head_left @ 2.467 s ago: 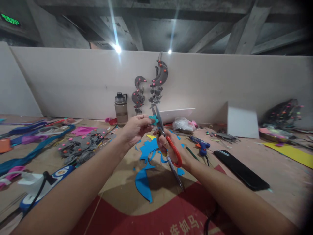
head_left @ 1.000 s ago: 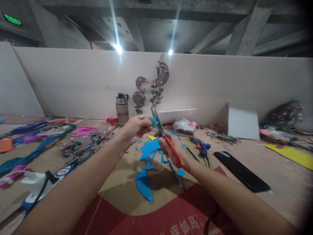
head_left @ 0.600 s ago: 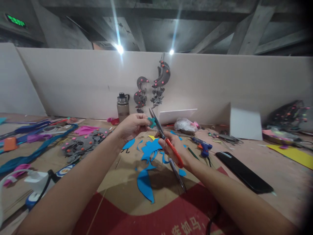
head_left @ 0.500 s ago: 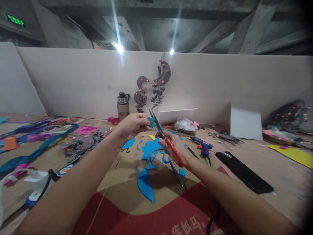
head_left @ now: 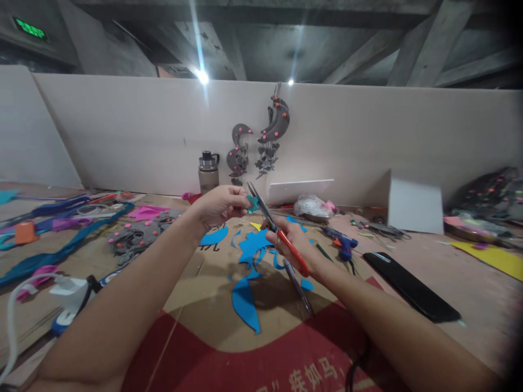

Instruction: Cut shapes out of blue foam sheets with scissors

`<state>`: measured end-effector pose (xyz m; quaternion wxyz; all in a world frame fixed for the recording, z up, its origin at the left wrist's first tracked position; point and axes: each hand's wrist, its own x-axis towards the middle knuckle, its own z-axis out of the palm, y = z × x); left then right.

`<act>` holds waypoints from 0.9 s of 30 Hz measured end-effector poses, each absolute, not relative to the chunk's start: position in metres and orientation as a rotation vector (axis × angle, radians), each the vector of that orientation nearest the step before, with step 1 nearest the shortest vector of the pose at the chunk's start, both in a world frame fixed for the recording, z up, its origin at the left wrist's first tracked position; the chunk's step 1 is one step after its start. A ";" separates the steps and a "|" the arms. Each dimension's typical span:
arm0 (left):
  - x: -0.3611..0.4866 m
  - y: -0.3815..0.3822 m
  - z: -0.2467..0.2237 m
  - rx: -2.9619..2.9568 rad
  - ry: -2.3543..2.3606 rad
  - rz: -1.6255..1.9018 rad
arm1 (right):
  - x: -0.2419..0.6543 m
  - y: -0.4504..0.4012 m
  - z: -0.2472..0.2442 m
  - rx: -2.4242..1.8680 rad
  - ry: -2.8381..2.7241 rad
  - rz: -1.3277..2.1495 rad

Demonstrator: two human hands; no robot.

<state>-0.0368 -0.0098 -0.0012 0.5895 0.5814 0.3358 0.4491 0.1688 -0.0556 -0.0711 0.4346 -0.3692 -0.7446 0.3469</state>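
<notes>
Pinched in my left hand (head_left: 218,205) a teal foam piece (head_left: 253,203), right hand (head_left: 296,246) gripping red-handled scissors (head_left: 278,234), capped water bottle (head_left: 208,172) at worktop's far edge, contents unclear.

Blue scraps (head_left: 249,253) underneath — bare cardboard (head_left: 204,321) nearer.

Scrap-strewn cardboard (head_left: 196,305) on floor (head_left: 469,283)

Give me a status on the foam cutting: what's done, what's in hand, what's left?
Done: blue offcuts lie strewn on the cardboard, so earlier cuts look finished. In hand: the left hand pinches a small teal foam piece while the right hand works red-handled scissors, blades open at the piece. Left: this trim is not yet complete; how many more pieces remain cannot be told.
</notes>
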 end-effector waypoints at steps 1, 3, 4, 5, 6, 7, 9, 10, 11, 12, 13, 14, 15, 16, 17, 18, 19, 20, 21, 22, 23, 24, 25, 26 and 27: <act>-0.038 -0.009 -0.001 1.358 0.781 1.037 | 0.169 -0.056 -0.072 -0.933 -1.855 0.861; -0.039 -0.008 -0.001 1.366 0.785 1.020 | 0.168 -0.056 -0.073 -0.958 -1.854 0.852; -0.039 -0.008 -0.001 1.367 0.789 1.015 | 0.168 -0.056 -0.073 -0.962 -1.851 0.850; -0.040 -0.007 -0.001 1.366 0.794 1.012 | 0.168 -0.056 -0.073 -0.963 -1.847 0.849; -0.040 -0.007 -0.001 1.365 0.799 1.009 | 0.168 -0.056 -0.074 -0.965 -1.847 0.848; -0.040 -0.006 -0.001 1.366 0.803 1.005 | 0.168 -0.056 -0.073 -0.970 -1.844 0.846; -0.041 -0.005 -0.001 1.374 0.810 0.992 | 0.168 -0.056 -0.072 -0.971 -1.861 0.826; -0.042 -0.005 -0.001 1.377 0.814 0.983 | 0.167 -0.056 -0.072 -0.964 -1.872 0.807; -0.042 -0.004 -0.001 1.377 0.816 0.977 | 0.167 -0.056 -0.072 -0.954 -1.878 0.791; -0.043 -0.004 -0.001 1.373 0.814 0.974 | 0.167 -0.056 -0.071 -0.943 -1.874 0.787; -0.043 -0.004 -0.002 1.366 0.809 0.974 | 0.167 -0.056 -0.072 -0.933 -1.856 0.797; -0.042 -0.004 -0.002 1.355 0.797 0.979 | 0.167 -0.056 -0.072 -0.923 -1.827 0.823; -0.041 -0.005 -0.003 1.342 0.779 0.990 | 0.166 -0.055 -0.073 -0.908 -1.786 0.860; -0.040 -0.006 -0.003 1.326 0.757 1.003 | 0.166 -0.055 -0.074 -0.882 -1.743 0.902; -0.037 -0.007 -0.003 1.310 0.739 1.015 | 0.166 -0.055 -0.075 -0.844 -1.697 0.937; -0.035 -0.009 -0.004 1.293 0.723 1.029 | 0.166 -0.054 -0.076 -0.802 -1.648 0.959; -0.032 -0.010 -0.005 1.278 0.708 1.044 | 0.166 -0.053 -0.077 -0.763 -1.599 0.974; -0.028 -0.012 -0.005 1.265 0.695 1.056 | 0.165 -0.053 -0.077 -0.731 -1.549 0.983; -0.025 -0.014 -0.006 1.257 0.683 1.064 | 0.165 -0.052 -0.076 -0.708 -1.497 0.986; -0.021 -0.016 -0.007 1.255 0.670 1.070 | 0.164 -0.052 -0.074 -0.694 -1.455 0.987; -0.018 -0.018 -0.009 1.257 0.655 1.074 | 0.163 -0.052 -0.072 -0.687 -1.424 0.979; -0.014 -0.019 -0.010 1.262 0.643 1.077 | 0.162 -0.053 -0.069 -0.685 -1.407 0.959; -0.011 -0.020 -0.012 1.266 0.636 1.081 | 0.161 -0.054 -0.065 -0.685 -1.400 0.929; -0.008 -0.022 -0.014 1.268 0.633 1.087 | 0.160 -0.056 -0.061 -0.688 -1.402 0.893; -0.004 -0.023 -0.015 1.265 0.634 1.103 | 0.159 -0.058 -0.057 -0.690 -1.405 0.857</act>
